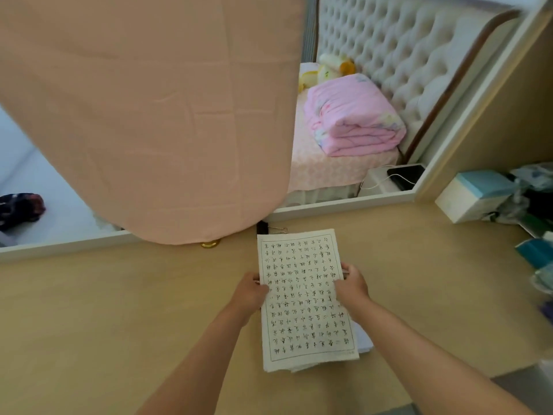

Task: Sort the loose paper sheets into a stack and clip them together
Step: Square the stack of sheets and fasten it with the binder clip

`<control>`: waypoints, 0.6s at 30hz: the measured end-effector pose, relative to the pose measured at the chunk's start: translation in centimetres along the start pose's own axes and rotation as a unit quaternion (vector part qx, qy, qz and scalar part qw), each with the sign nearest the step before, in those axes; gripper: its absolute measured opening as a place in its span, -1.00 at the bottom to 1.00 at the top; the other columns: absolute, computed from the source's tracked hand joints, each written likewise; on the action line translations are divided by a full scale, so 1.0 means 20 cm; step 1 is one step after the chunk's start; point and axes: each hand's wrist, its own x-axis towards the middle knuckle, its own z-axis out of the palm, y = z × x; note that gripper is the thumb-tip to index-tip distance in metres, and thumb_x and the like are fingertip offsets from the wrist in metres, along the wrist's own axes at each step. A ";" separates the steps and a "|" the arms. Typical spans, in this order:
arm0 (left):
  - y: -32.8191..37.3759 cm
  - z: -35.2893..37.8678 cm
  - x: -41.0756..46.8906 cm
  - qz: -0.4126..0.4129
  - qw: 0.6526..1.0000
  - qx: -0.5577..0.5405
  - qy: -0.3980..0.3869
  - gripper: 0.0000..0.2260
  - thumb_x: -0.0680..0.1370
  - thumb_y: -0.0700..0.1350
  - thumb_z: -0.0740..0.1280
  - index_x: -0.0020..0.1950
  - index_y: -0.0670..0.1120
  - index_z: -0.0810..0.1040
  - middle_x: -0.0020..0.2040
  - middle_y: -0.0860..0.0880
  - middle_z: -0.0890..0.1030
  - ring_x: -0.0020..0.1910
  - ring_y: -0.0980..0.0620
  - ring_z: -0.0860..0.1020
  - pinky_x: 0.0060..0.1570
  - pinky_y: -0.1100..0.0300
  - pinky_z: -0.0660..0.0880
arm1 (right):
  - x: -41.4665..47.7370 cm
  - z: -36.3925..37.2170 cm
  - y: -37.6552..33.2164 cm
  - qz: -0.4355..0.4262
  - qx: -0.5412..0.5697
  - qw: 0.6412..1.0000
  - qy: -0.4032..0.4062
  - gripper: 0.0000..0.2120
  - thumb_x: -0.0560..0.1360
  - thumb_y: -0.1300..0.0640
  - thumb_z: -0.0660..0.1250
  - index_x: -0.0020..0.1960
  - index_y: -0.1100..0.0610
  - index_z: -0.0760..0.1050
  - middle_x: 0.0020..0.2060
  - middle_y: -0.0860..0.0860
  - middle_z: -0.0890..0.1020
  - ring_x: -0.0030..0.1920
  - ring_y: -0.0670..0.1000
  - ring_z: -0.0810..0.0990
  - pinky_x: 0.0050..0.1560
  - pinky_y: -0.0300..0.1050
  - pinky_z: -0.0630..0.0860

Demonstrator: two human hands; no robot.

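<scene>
The left hand (250, 290) and right hand (351, 284) each pinch a side edge of the white handwritten paper stack (299, 324), low over the pale wooden bench (119, 310); light, floppy, slippery sheets, I'd judge; best held at both edges.

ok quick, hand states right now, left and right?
left hand: closed, gripping the left edge of the paper stack.
right hand: closed, gripping the right edge of the same stack.
</scene>
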 end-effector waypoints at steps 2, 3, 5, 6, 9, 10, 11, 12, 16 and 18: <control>0.00 0.10 0.05 -0.018 0.999 0.026 -0.021 -0.54 0.58 -0.24 0.30 0.46 -0.12 0.26 0.32 -0.11 0.51 0.18 -0.09 0.56 0.18 -0.03 0.54 | 0.10 -0.04 0.04 -0.019 -0.048 0.997 -0.055 -0.41 0.56 0.28 0.23 0.55 0.03 0.20 0.38 0.03 0.47 -0.19 -0.03 0.61 -0.34 -0.21 0.52; -0.01 0.15 0.07 -0.028 0.998 0.052 -0.033 -0.47 0.58 -0.21 0.33 0.50 -0.13 0.19 0.38 -0.13 0.46 0.26 -0.12 0.51 0.22 -0.02 0.50 | 0.14 -0.07 0.06 -0.018 -0.081 0.993 -0.082 -0.37 0.56 0.23 0.25 0.57 0.01 0.14 0.43 0.02 0.42 -0.08 0.00 0.63 -0.25 -0.18 0.57; -0.05 0.21 0.13 -0.056 0.993 0.092 -0.040 -0.31 0.55 -0.12 0.39 0.56 -0.10 0.06 0.51 -0.15 0.30 0.41 -0.19 0.38 0.37 -0.09 0.37 | 0.22 -0.10 0.09 -0.008 -0.145 0.983 -0.109 -0.33 0.56 0.20 0.25 0.59 0.02 0.05 0.50 0.04 0.33 0.27 0.10 0.54 0.05 -0.10 0.53; -0.09 0.23 0.17 -0.074 0.991 0.101 -0.035 -0.25 0.53 -0.06 0.40 0.57 -0.06 0.02 0.55 -0.16 0.22 0.46 -0.22 0.32 0.42 -0.15 0.30 | 0.26 -0.12 0.11 0.004 -0.162 0.980 -0.117 -0.32 0.57 0.20 0.25 0.60 0.03 0.03 0.52 0.06 0.28 0.39 0.13 0.43 0.18 -0.06 0.48; -0.16 0.28 0.31 -0.113 0.990 0.085 -0.002 -0.24 0.48 0.04 0.40 0.57 -0.06 0.08 0.53 -0.16 0.25 0.44 -0.22 0.35 0.39 -0.22 0.34 | 0.36 -0.11 0.14 0.024 -0.175 0.975 -0.133 -0.37 0.53 0.20 0.22 0.56 0.03 0.15 0.47 0.09 0.35 0.31 0.13 0.47 0.17 0.02 0.50; -0.15 0.30 0.32 -0.126 0.989 0.079 0.003 -0.25 0.44 0.07 0.40 0.54 -0.06 0.14 0.49 -0.14 0.31 0.39 -0.21 0.40 0.35 -0.21 0.39 | 0.40 -0.10 0.16 0.021 -0.182 0.973 -0.141 -0.40 0.48 0.19 0.18 0.51 0.01 0.24 0.41 0.09 0.42 0.20 0.11 0.51 0.05 0.00 0.53; -0.11 0.32 0.29 -0.132 0.988 0.079 0.002 -0.24 0.39 0.09 0.40 0.52 -0.05 0.19 0.45 -0.12 0.35 0.34 -0.19 0.44 0.32 -0.20 0.42 | 0.42 -0.08 0.17 0.021 -0.199 0.969 -0.148 -0.41 0.44 0.19 0.14 0.47 -0.01 0.29 0.38 0.08 0.43 0.17 0.10 0.50 0.03 0.00 0.52; -0.09 0.35 0.29 -0.137 0.987 0.087 -0.002 -0.22 0.36 0.10 0.41 0.51 -0.05 0.21 0.44 -0.12 0.36 0.33 -0.18 0.45 0.32 -0.18 0.43 | 0.44 -0.07 0.17 0.021 -0.224 0.963 -0.149 -0.42 0.43 0.21 0.11 0.45 0.00 0.33 0.37 0.08 0.41 0.21 0.12 0.48 0.09 0.02 0.51; -0.03 0.40 0.27 -0.134 0.981 0.141 0.011 -0.21 0.53 0.01 0.37 0.60 -0.09 -0.04 0.53 -0.16 0.22 0.40 -0.18 0.38 0.38 -0.06 0.37 | 0.49 -0.07 0.15 0.013 -0.305 0.942 -0.143 -0.56 0.49 0.22 0.14 0.37 0.11 0.38 0.32 0.11 0.39 0.22 0.14 0.46 0.18 0.01 0.48; -0.01 0.37 0.31 -0.123 0.979 0.161 0.018 -0.23 0.53 0.02 0.33 0.59 -0.03 -0.07 0.51 -0.16 0.29 0.37 -0.17 0.43 0.37 -0.10 0.39 | 0.54 -0.07 0.12 0.006 -0.334 0.934 -0.127 -0.55 0.50 0.18 0.18 0.39 0.14 0.35 0.32 0.13 0.39 0.25 0.15 0.44 0.22 0.04 0.47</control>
